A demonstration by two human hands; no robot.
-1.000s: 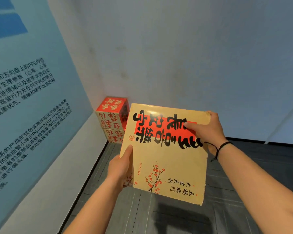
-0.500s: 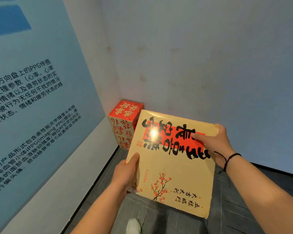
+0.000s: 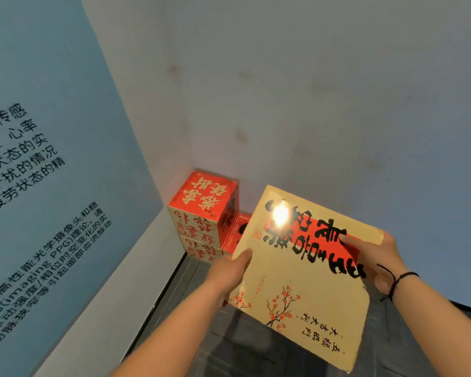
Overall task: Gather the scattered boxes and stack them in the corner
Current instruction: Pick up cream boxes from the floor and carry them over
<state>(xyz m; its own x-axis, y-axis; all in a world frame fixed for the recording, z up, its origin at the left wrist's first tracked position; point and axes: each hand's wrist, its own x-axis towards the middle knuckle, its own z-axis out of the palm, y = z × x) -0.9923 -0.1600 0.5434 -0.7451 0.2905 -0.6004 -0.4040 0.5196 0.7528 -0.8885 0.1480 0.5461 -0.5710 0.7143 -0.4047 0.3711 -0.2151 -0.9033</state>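
Note:
I hold a large flat gold box (image 3: 307, 278) with black calligraphy, a red band and plum blossoms, tilted in the air just in front of the corner. My left hand (image 3: 229, 273) grips its left edge, thumb on top. My right hand (image 3: 375, 257) grips its far right edge, thumb on the printed face. In the corner stands a stack of red and cream boxes (image 3: 204, 213), two high. A lower red box (image 3: 238, 235) sits beside the stack, mostly hidden behind the gold box.
A blue panel (image 3: 52, 164) with printed text covers the left wall above a white skirting. A plain white wall (image 3: 310, 104) closes the back. Dark grey plank floor (image 3: 229, 349) lies below my arms.
I have stepped closer to the corner; the stacked boxes look larger and nearer. The gold box has moved forward with both hands, and the lower red box beside the stack has come into view.

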